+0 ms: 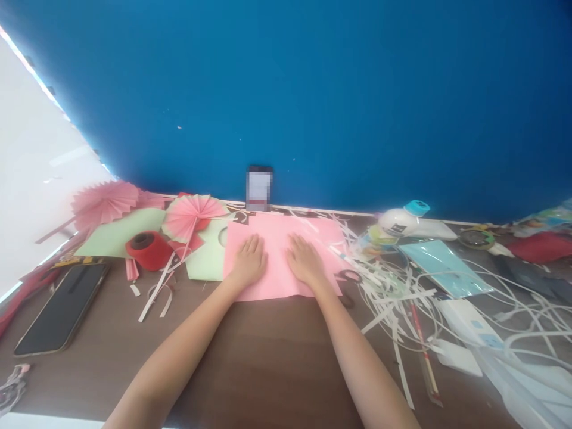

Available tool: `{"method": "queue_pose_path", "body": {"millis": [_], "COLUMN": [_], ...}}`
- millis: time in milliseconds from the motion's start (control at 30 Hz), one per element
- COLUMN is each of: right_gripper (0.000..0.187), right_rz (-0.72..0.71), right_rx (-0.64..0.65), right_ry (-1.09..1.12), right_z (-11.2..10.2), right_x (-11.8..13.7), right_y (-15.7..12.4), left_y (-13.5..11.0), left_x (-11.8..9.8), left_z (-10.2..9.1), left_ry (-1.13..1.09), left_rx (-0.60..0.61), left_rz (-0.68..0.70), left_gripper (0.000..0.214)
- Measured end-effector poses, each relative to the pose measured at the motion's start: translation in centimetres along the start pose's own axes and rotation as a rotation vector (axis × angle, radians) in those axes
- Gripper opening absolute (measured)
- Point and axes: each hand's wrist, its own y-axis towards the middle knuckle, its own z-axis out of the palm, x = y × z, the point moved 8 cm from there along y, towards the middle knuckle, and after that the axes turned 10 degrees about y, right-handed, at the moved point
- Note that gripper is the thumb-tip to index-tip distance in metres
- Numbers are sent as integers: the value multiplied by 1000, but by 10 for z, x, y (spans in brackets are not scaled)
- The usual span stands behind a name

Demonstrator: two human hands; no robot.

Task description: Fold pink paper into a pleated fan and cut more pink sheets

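Note:
A pink paper sheet (277, 235) lies flat on the brown table (268, 351) near the blue wall. My left hand (248, 260) rests palm down on the sheet's left half, fingers stretched out and together. My right hand (304, 258) lies flat on the sheet's right half, fingers also stretched forward. Neither hand holds anything. A pair of scissors (348, 279) lies just right of my right wrist.
Left of the sheet are green paper (117, 233), pink paper fans (195, 213), a red ribbon roll (149, 248) and a phone (62, 308). Another phone (259, 187) leans on the wall. White paper strips (393, 298), a glue gun (413, 224) and packets crowd the right side.

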Motion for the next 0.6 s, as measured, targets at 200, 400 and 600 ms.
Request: {"method": "queue_pose_path", "body": {"millis": [200, 400, 600], "right_gripper": [52, 52, 52], "right_rz": [7, 4, -37], "right_rx": [9, 1, -17], "right_ry": [15, 40, 108], "right_z": [1, 1, -2], "right_x": [-1, -1, -1], "right_y": [0, 0, 0], "left_y": [-1, -4, -7], "left_x": [-1, -1, 1], "left_z": [0, -3, -5], "left_ry": [-10, -23, -35], "left_rx": [17, 14, -6], "left_rz": [-26, -50, -61], "left_gripper": [54, 55, 54]}}
